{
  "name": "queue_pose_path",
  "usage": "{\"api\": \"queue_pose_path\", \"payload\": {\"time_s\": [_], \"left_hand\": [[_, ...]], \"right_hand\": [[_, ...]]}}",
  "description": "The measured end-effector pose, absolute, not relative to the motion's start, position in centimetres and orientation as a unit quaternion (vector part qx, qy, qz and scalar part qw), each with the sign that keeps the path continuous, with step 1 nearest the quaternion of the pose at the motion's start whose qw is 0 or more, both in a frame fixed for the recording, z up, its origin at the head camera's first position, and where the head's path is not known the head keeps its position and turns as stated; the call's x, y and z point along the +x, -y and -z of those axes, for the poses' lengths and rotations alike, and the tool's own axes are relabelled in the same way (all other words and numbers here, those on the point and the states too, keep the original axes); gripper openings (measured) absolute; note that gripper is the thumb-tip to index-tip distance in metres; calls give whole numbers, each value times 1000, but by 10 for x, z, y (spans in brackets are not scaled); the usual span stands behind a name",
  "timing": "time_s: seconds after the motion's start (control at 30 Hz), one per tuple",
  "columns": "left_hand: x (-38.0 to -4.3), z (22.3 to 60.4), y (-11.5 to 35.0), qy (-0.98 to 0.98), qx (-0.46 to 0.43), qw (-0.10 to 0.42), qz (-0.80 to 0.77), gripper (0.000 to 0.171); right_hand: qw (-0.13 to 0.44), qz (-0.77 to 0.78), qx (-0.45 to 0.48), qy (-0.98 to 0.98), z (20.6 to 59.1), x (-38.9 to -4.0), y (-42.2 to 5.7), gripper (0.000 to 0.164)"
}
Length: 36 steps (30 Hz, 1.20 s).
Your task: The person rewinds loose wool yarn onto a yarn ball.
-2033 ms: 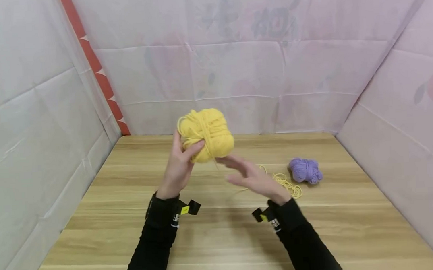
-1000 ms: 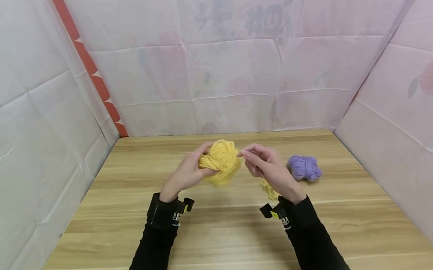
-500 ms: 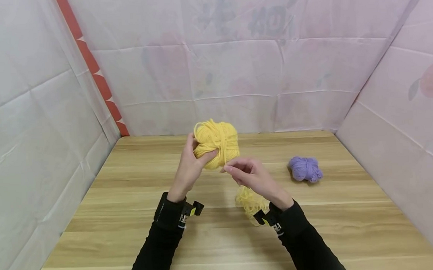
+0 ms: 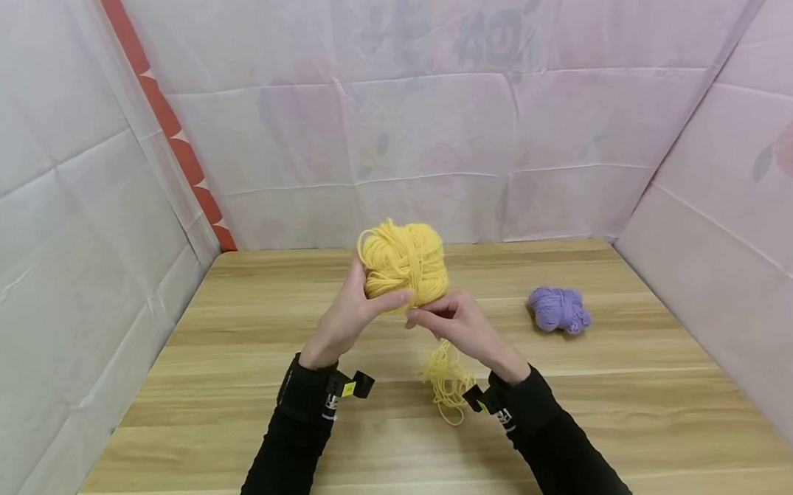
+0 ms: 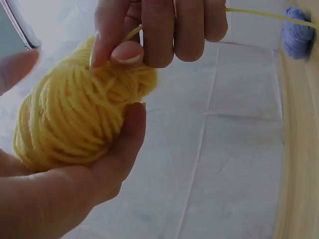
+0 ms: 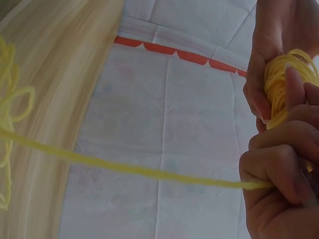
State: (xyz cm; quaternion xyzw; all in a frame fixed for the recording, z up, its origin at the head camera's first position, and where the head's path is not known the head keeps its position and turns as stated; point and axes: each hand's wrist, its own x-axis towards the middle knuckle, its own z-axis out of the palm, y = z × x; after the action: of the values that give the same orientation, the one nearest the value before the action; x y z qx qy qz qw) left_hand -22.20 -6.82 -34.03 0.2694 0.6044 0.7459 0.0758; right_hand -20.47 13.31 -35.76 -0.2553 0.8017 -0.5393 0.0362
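A ball of yellow yarn (image 4: 407, 262) is held up above the table by my left hand (image 4: 346, 312), its thumb across the front and its fingers behind. Under the ball's lower right side, my right hand (image 4: 466, 329) pinches a strand of that yarn between thumb and forefinger, as the left wrist view also shows. From the curled fingers of the right hand, the yellow strand (image 6: 149, 173) runs off to a loose tangle of yellow yarn (image 4: 449, 378) hanging below the hand.
A bundle of purple yarn (image 4: 559, 309) lies on the wooden table (image 4: 643, 414) at the right. Pale sheets (image 4: 431, 128) enclose the table at the back and on both sides. A red scalloped strip (image 4: 165, 117) runs down the back left corner.
My right hand reached in and took hold of the yellow strand. The loose tangle moved left and nearer, away from the purple yarn. The ball was lowered, then raised and turned in my left hand.
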Motion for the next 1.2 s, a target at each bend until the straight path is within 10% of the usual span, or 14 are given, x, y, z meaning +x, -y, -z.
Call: {"api": "queue_pose_path", "payload": {"time_s": [0.33, 0.8, 1.2], "left_hand": [[-226, 346, 67, -558, 229, 8, -798, 63], [-223, 340, 92, -670, 331, 209, -631, 72], [-226, 344, 92, -788, 337, 119, -502, 72]], "right_hand": [[71, 542, -293, -784, 364, -213, -137, 25], [171, 660, -228, -695, 360, -222, -176, 20], [81, 667, -204, -712, 348, -210, -170, 21]]}}
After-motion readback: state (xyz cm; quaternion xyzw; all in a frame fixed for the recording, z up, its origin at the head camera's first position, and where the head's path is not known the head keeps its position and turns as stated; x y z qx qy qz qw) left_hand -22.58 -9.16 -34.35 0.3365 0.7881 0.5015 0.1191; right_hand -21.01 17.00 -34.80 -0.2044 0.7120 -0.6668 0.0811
